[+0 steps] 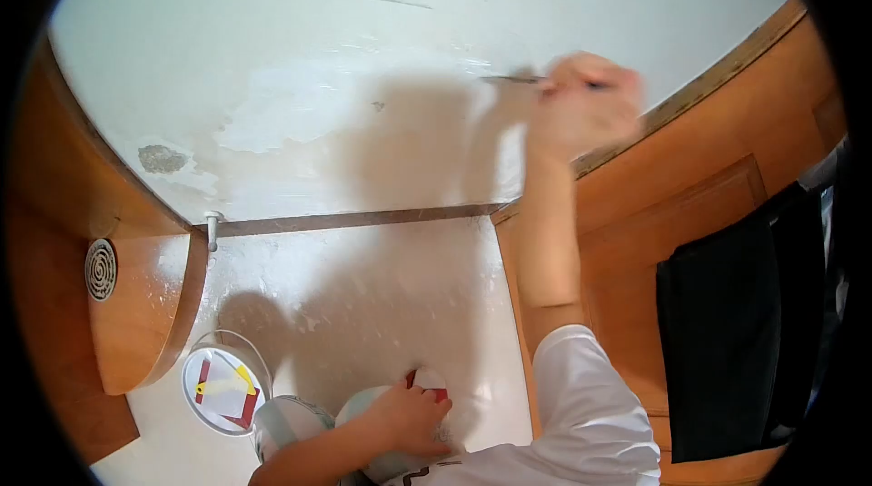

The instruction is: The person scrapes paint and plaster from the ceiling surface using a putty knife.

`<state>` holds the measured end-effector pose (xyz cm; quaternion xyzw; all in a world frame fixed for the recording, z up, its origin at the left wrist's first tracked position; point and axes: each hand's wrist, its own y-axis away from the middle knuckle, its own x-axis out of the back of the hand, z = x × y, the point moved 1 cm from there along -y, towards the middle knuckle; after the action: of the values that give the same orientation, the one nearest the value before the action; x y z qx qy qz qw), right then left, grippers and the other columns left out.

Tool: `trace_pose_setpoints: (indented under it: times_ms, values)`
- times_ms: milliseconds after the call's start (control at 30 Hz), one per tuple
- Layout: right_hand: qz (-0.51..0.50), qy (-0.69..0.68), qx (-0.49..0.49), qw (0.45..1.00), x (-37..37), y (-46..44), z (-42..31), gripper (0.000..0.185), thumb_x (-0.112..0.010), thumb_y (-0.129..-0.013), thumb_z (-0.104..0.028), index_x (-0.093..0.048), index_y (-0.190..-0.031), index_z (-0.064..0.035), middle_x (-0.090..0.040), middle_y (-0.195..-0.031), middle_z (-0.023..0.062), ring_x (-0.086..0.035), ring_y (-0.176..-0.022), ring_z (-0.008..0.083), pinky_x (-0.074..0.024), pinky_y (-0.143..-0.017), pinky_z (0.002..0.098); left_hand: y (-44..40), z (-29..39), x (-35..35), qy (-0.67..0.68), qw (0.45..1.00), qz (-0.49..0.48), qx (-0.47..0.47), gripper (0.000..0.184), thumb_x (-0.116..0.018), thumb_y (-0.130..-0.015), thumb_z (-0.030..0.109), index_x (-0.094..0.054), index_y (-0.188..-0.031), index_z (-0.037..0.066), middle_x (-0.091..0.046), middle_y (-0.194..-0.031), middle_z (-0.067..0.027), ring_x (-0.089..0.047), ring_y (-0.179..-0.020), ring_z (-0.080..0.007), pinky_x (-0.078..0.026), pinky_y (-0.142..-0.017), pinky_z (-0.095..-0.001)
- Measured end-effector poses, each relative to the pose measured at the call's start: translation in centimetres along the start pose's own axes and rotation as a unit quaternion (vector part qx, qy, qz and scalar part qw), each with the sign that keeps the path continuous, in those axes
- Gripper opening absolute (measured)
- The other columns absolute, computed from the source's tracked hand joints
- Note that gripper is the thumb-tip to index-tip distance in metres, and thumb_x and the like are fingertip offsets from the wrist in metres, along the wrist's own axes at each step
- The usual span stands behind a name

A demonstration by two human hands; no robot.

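My right hand (pixel 590 103), smeared by motion, is raised in front of the white wall (pixel 291 41). Its fingers close around a thin, dark tool (pixel 510 79) seen edge-on, like a scraper or putty knife. The tip points left at the wall; I cannot tell whether it touches. Low in the view, my left hand (pixel 413 418) is over my bent knee with its fingers curled. A small red-and-white object (pixel 429 383) shows between thumb and fingers; its kind is unclear. Around the tool, the wall has uneven whitish patches, a long crack and a rough grey spot (pixel 163 159).
A lidded white bucket (pixel 195 400) with a wire handle stands on the floor at left. Beside it is a wooden cabinet (pixel 145 322) with a round vent. A small white pipe (pixel 213 230) rises near the baseboard. At right are a wooden door (pixel 636 241) and hanging black cloth (pixel 727 332).
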<state>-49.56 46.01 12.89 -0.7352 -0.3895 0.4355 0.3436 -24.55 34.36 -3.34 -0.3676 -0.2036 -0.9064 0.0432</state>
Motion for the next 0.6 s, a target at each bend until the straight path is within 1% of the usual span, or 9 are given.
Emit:
trace_pose_setpoints:
  times_ms: [100, 133, 233, 300, 367, 433, 467, 567, 600]
  values:
    - [0.078, -0.036, -0.053, 0.995, -0.6, -1.6, -1.6, 0.019, -0.034, -0.077, -0.007, -0.033, -0.058, -0.0046, -0.037, -0.047, 0.0061, -0.035, -0.039, 0.0143, -0.0271, -0.034, 0.0247, -0.1, 0.1, -0.1, 0.014, 1.000, -0.008, 0.008, 0.074, -0.052, -0.071, 0.060, -0.047, -0.118, 0.004, -0.058, -0.099, -0.0160, -0.056, -0.093, -0.0298, -0.040, -0.082, -0.0401]
    - [0.039, 0.040, -0.025, 0.998, -0.9, -1.7, -1.7, 0.017, -0.032, -0.074, -0.009, -0.031, -0.058, -0.0049, -0.037, -0.047, 0.0068, -0.032, -0.038, 0.0148, -0.0259, -0.035, 0.0253, -0.1, 0.1, 0.1, 0.012, 1.000, -0.012, 0.006, 0.074, -0.051, -0.071, 0.061, -0.046, -0.118, 0.004, -0.058, -0.099, -0.0162, -0.056, -0.093, -0.0298, -0.040, -0.082, -0.0404]
    - [-0.020, -0.029, 0.017, 0.999, -0.5, -2.4, -1.9, 0.033, -0.037, -0.085, -0.014, -0.038, -0.055, -0.0022, -0.042, -0.048, 0.0051, -0.038, -0.037, 0.0122, -0.0321, -0.035, 0.0234, -0.2, 0.0, 0.2, 0.008, 1.000, -0.028, -0.007, 0.074, -0.050, -0.072, 0.062, -0.045, -0.119, 0.004, -0.058, -0.100, -0.0162, -0.055, -0.095, -0.0298, -0.039, -0.084, -0.0410]
    - [-0.008, 0.030, 0.103, 0.994, 0.3, -4.2, -1.8, 0.034, -0.038, -0.085, -0.015, -0.037, -0.054, -0.0024, -0.042, -0.047, 0.0049, -0.038, -0.036, 0.0122, -0.0322, -0.034, 0.0240, -0.3, 0.0, 0.3, -0.010, 1.000, -0.016, 0.001, 0.074, -0.049, -0.072, 0.062, -0.046, -0.119, 0.005, -0.058, -0.099, -0.0160, -0.055, -0.095, -0.0300, -0.039, -0.084, -0.0411]
    - [-0.007, 0.031, 0.088, 0.996, 0.9, -4.1, -1.7, 0.034, -0.039, -0.084, -0.015, -0.037, -0.053, -0.0025, -0.042, -0.045, 0.0049, -0.037, -0.035, 0.0120, -0.0324, -0.034, 0.0244, -0.2, 0.5, -0.6, -0.002, 1.000, -0.014, 0.002, 0.073, -0.050, -0.072, 0.062, -0.047, -0.118, 0.005, -0.058, -0.098, -0.0159, -0.055, -0.095, -0.0302, -0.039, -0.084, -0.0413]
    - [-0.014, -0.048, 0.004, 0.999, -0.5, -3.9, -1.9, 0.034, -0.039, -0.083, -0.015, -0.037, -0.052, -0.0024, -0.041, -0.044, 0.0051, -0.037, -0.035, 0.0117, -0.0326, -0.034, 0.0244, -0.6, 0.0, -0.7, 0.001, 1.000, 0.000, 0.002, 0.072, -0.050, -0.071, 0.062, -0.048, -0.117, 0.006, -0.058, -0.097, -0.0158, -0.055, -0.094, -0.0303, -0.039, -0.084, -0.0415]
    - [-0.037, -0.038, 0.002, 0.999, -0.2, -4.0, -2.0, 0.036, -0.040, -0.085, -0.018, -0.037, -0.053, -0.0020, -0.038, -0.042, 0.0043, -0.035, -0.035, 0.0116, -0.0319, -0.034, 0.0244, -0.4, 0.2, -0.7, 0.000, 1.000, -0.009, 0.001, 0.072, -0.050, -0.071, 0.062, -0.048, -0.116, 0.006, -0.058, -0.097, -0.0158, -0.055, -0.094, -0.0304, -0.039, -0.084, -0.0416]
    - [-0.036, -0.135, -0.003, 0.990, 2.0, -5.6, -2.2, 0.035, -0.040, -0.087, -0.020, -0.039, -0.057, -0.0023, -0.040, -0.045, 0.0033, -0.036, -0.037, 0.0109, -0.0315, -0.035, 0.0237, -0.5, 0.1, 0.0, -0.009, 1.000, 0.002, 0.010, 0.071, -0.051, -0.071, 0.061, -0.049, -0.115, 0.006, -0.058, -0.097, -0.0158, -0.055, -0.094, -0.0305, -0.039, -0.084, -0.0417]
    - [-0.020, -0.038, -0.031, 0.999, 1.5, -4.1, 0.1, 0.030, -0.039, -0.087, -0.019, -0.040, -0.062, -0.0034, -0.040, -0.048, 0.0025, -0.037, -0.039, 0.0101, -0.0304, -0.035, 0.0228, -0.5, 0.4, -0.1, -0.010, 1.000, 0.010, 0.009, 0.071, -0.051, -0.071, 0.061, -0.049, -0.115, 0.006, -0.058, -0.097, -0.0158, -0.055, -0.094, -0.0305, -0.039, -0.084, -0.0418]
